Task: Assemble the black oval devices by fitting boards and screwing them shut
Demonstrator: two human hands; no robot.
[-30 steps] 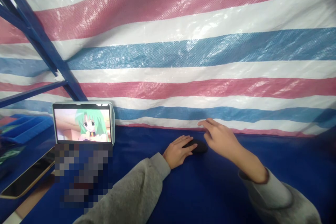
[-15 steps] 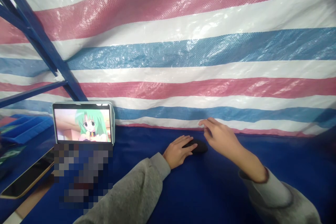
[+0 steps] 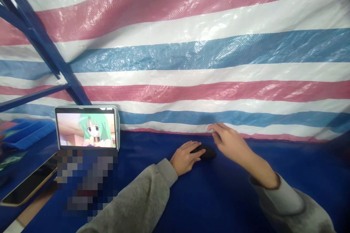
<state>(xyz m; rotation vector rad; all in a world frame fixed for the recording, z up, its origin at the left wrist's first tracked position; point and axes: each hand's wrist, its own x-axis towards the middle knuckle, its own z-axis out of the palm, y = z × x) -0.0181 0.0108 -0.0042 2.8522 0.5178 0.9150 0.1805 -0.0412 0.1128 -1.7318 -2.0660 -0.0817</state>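
Observation:
A black computer mouse (image 3: 209, 152) rests on the blue table covering. My left hand (image 3: 186, 157) lies over the mouse's left end, its thumb and fingers against the sides. To the right and just above the mouse, my right hand (image 3: 228, 139) hovers with the wrist bent. Its index finger points left and its thumb is apart from it; the other fingers are mostly hidden behind the hand. I see nothing held in it. A tiny red spot (image 3: 215, 144) shows between the mouse and my right hand, too small to make out.
At the left stands a tablet (image 3: 86, 129) in a light case, showing a cartoon figure. A phone (image 3: 32, 180) lies near another person's forearm (image 3: 38, 205); a blurred patch hides part. Behind are a blue tray (image 3: 30, 134), a blue metal frame (image 3: 54, 54) and a striped tarp (image 3: 191, 54).
My right fingers have shifted very slightly, and a tiny red spot now shows beneath them. My left hand and the mouse stay where they were.

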